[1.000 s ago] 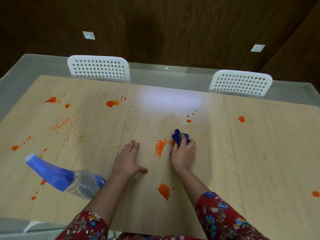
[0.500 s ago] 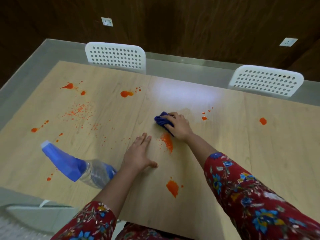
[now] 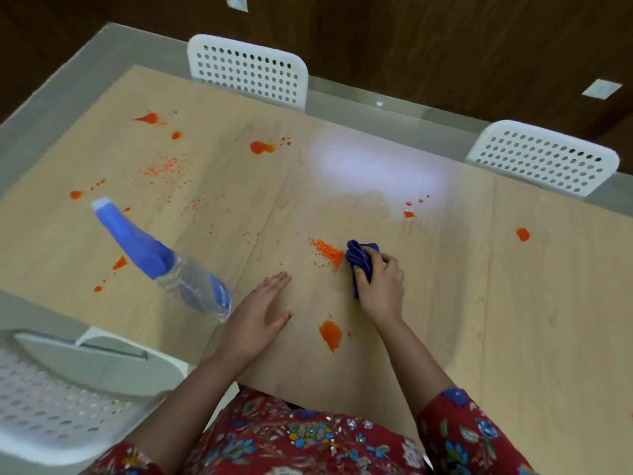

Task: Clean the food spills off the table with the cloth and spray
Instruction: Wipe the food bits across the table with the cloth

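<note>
The bunched blue cloth (image 3: pixel 360 260) is gripped by the right hand (image 3: pixel 380 286) at frame centre, with the orange crumb pile (image 3: pixel 327 252) touching its left edge; the left hand (image 3: pixel 260 310) is laid flat and spread.

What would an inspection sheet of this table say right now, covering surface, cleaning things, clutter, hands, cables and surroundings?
Surface: wooden table with orange splats and scattered crumbs, mostly on its left and middle.
Job's things: blue cloth bunched right beside a crumb pile; spray bottle lying on its side at the left.
Clutter: nothing seen.
Hands: left hand flat on the table, fingers straight; right hand grips the cloth.
Cables: nothing seen.
Surroundings: first white chair and second chair on the far side, third chair near left; dark wood wall with sockets.
</note>
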